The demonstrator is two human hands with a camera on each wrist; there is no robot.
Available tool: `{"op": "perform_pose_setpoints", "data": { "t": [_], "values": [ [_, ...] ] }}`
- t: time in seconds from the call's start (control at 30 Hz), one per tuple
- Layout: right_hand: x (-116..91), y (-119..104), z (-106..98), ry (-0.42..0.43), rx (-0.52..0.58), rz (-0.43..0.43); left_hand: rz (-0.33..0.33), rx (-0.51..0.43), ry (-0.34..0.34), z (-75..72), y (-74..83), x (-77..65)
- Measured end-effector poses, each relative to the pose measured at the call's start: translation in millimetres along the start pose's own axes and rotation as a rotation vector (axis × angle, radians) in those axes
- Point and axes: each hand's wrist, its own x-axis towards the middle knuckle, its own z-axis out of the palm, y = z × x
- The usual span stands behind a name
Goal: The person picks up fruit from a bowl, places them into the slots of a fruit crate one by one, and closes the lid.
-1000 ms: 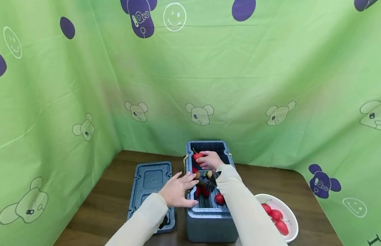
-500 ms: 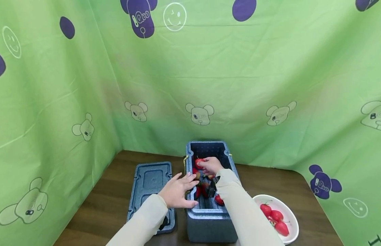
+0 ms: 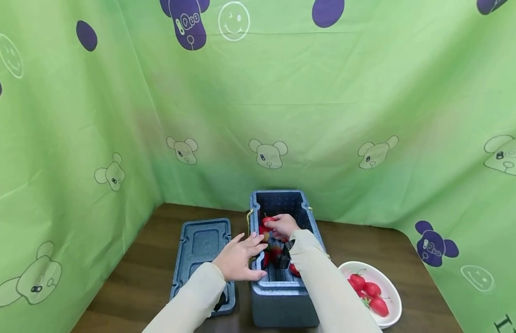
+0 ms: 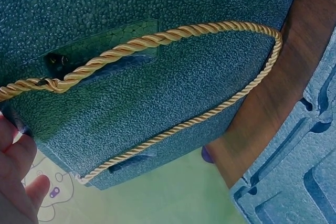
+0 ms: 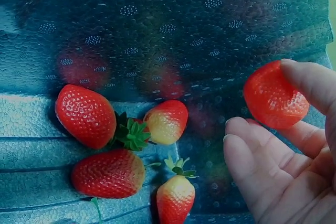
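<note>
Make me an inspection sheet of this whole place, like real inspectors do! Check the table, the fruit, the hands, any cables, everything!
Surface: brown wooden table.
Job's things: open blue-grey box with strawberries inside; white bowl to its right, holding red fruits.
Clutter: the lid, off the box, lies to its left.
Left hand: fingers spread at the box's left rim.
Right hand: pinches one red fruit over the box's inside.
Cables: nothing seen; just a twisted gold rope along the box's side.
Surroundings: green cloth with mouse-like faces and smileys.
</note>
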Motion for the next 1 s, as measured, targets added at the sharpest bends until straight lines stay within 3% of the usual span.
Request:
{"op": "perform_pose_setpoints", "data": {
  "t": [0.33, 0.57, 0.7, 1.0],
  "values": [
    [-0.5, 2.8, -0.9, 0.003, 0.000, -0.003, -0.009, -0.044, -0.004, -0.7, 4.9, -0.5],
    [-12.2, -5.2, -12.3, -0.036, -0.036, -0.004, 0.022, -0.016, -0.009, 0.4, 6.5, 3.0],
    [-17.1, -19.9, -35.0, -0.096, -0.040, -0.021, 0.026, -0.009, -0.015, -2.3, 6.4, 5.2],
    [-42.0, -43.8, -112.4, -0.172, -0.150, -0.126, 0.014, -0.003, -0.034, -5.9, 1.0, 4.3]
  ]
}}
